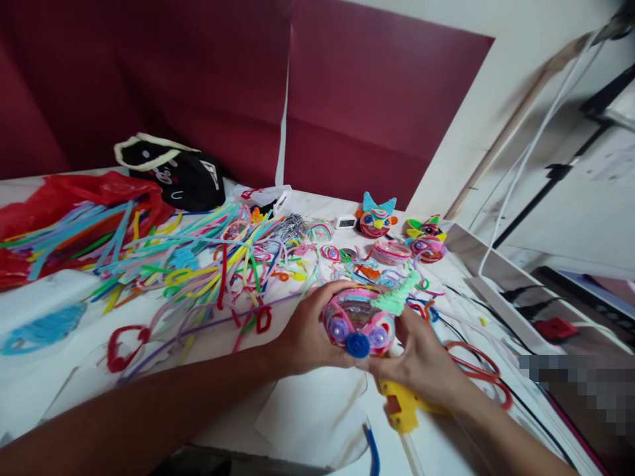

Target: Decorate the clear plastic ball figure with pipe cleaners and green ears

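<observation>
Between my two hands is a round pipe-cleaner animal face (364,322), pink and multicoloured, with two purple eyes and a blue nose. A mint-green pointed piece (399,294) sticks up at its upper right. My left hand (310,327) wraps round its left side. On the right side, my right hand (421,350) grips it with the thumb near the bottom edge. Under my right hand lies a yellow glue gun (401,404) with a pale glue stick at its end. A short blue pipe cleaner (371,449) lies near the front edge.
Loose pipe cleaners (198,264) spread over the left and middle of the table beside a red plastic bag (99,188) and a black bag (173,175). Two similar faces (376,221) stand at the back. Orange-handled scissors (476,363) and cables lie right, beside a power strip (516,317).
</observation>
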Tool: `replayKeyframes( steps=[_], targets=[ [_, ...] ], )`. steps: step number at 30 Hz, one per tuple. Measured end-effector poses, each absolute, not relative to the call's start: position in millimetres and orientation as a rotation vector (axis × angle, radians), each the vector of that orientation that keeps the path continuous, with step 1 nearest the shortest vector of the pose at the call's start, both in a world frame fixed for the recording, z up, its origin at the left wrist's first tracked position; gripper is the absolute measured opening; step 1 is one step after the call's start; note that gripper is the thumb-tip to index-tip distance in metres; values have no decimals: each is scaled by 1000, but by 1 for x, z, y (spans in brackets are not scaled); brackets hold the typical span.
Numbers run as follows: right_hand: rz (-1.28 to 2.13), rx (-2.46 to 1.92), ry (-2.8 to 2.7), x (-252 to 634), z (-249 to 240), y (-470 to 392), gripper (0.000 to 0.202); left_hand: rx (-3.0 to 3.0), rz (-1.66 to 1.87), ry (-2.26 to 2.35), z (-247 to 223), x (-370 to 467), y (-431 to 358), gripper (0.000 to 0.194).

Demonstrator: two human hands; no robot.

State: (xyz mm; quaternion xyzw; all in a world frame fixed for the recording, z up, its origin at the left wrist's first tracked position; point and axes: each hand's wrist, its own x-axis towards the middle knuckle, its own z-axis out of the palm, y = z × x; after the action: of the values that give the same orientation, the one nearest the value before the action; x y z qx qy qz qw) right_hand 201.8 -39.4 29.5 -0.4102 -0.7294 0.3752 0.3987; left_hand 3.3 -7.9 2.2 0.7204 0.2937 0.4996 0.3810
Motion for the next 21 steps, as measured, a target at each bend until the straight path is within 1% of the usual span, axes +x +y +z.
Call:
replayKeyframes(
  steps=[4,9,15,18,21],
  targets=[
    [954,-1074,-1830,204,25,-40,58,1856,1263,738,4,4,-9,93],
    [936,-1090,-1811,207,23,-40,58,1852,1214,703,1,4,-7,95],
    [1053,-1003,-1701,205,33,-43,57,1779,1127,575,-4,3,-5,113],
    [1007,-972,-1734,207,34,-43,57,1793,1144,560,-3,2,-7,107],
    [994,-940,-1767,211,32,-42,70,1960,1247,517,0,3,-9,99]
  ],
)
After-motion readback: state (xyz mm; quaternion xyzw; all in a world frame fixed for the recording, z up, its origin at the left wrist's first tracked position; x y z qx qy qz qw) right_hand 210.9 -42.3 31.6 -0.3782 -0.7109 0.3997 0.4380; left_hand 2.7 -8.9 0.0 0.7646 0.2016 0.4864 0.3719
